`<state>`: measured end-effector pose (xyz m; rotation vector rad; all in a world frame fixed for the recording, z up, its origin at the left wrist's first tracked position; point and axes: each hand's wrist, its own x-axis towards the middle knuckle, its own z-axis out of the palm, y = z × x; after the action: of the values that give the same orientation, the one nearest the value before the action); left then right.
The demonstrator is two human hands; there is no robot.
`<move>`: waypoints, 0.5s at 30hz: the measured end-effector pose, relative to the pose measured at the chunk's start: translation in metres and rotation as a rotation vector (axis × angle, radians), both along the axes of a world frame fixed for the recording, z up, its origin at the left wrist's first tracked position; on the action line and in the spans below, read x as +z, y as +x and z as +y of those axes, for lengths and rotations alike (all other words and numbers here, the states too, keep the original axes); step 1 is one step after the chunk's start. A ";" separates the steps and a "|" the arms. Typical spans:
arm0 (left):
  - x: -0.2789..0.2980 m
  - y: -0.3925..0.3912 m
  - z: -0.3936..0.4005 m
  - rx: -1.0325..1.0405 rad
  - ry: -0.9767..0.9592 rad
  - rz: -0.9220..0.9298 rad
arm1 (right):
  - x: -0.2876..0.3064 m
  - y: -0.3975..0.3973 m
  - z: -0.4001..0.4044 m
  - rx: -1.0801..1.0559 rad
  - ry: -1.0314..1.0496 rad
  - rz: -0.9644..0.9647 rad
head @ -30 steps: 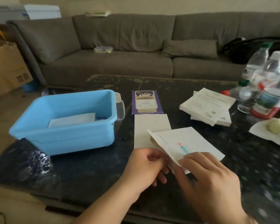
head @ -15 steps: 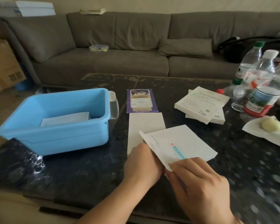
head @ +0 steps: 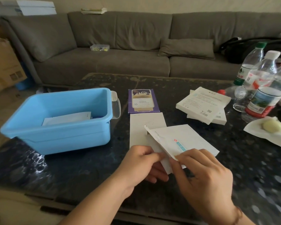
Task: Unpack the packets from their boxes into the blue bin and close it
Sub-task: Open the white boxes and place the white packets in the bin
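Note:
A flat white box [head: 190,140] with a red mark and a blue stripe lies tilted at the table's front centre, its end flap open. My right hand [head: 204,174] grips the box's near corner. My left hand [head: 143,161] pinches a white packet [head: 165,164] that sticks out of the box's open end. The blue bin [head: 58,137] stands open at the left with white packets [head: 66,118] lying inside. Its clear lid [head: 116,103] hangs at the bin's right side.
A white sheet or flat box [head: 144,127] lies under the held box, a purple box [head: 143,101] behind it. A stack of white boxes [head: 203,104] sits at the right. Water bottles [head: 266,85] and a napkin with food [head: 272,129] crowd the far right. A grey sofa runs behind the table.
The white packet now shows below the box's open end, drawn out between my hands. The camera has shifted slightly, with the bin and boxes in the same places.

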<state>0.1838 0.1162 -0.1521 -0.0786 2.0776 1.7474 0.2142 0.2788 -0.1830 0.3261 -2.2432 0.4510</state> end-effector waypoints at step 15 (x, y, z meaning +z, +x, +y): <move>0.008 0.025 -0.099 0.249 0.564 -0.038 | 0.017 0.013 -0.017 0.038 0.149 -0.260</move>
<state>0.2092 0.0170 -0.1444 -0.2072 1.5272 2.3953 0.2271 0.2615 -0.1665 0.4075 -2.5348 0.3629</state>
